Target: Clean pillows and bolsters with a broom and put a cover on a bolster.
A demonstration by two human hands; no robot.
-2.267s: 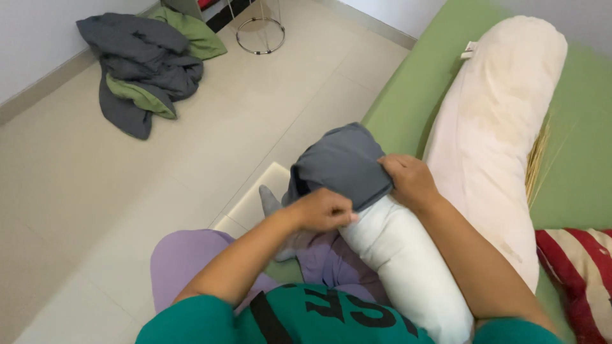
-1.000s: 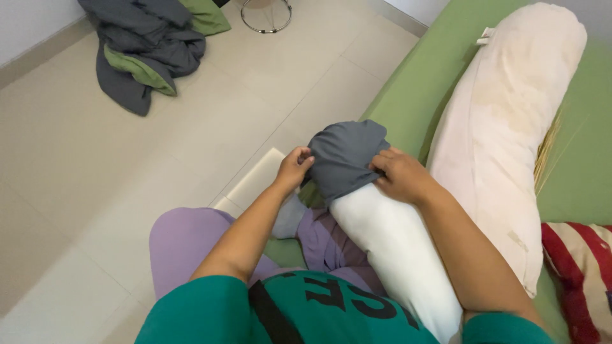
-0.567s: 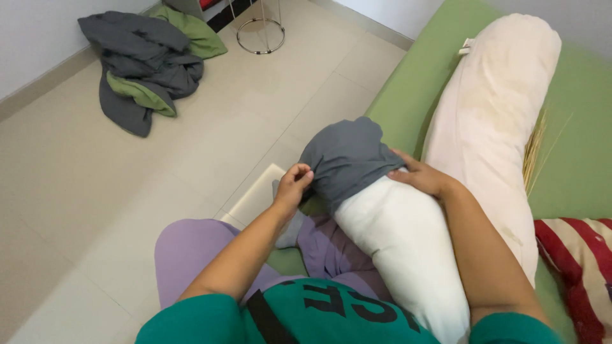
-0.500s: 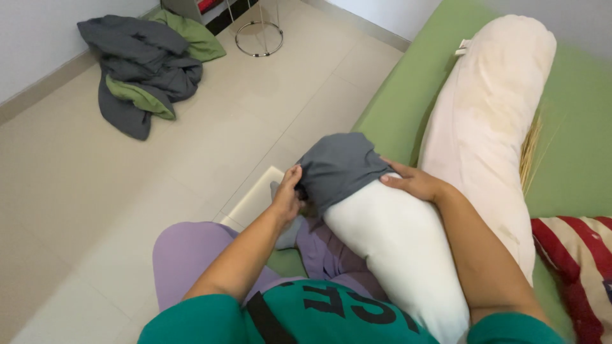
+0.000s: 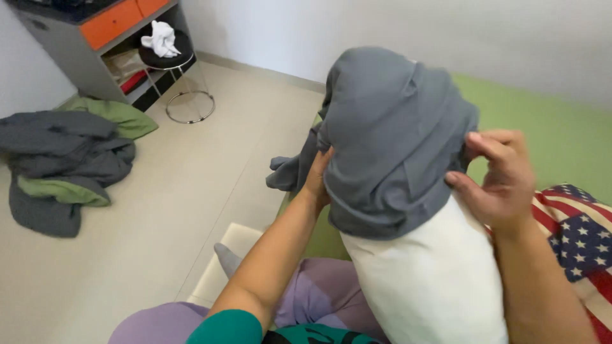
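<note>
Head view: the white bolster pillow (image 5: pixel 433 286), lying flat a moment ago, now stands upright; the grey cover (image 5: pixel 395 140) caps its top, left hand (image 5: pixel 317 181) and right hand (image 5: pixel 500 178) fingers pinching its hem

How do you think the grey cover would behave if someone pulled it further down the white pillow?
The grey cover looks floppy: it wrinkles and a loose end dangles by the left hand. It probably bunches rather than slides. The white pillow seems soft and likely yields.
</note>
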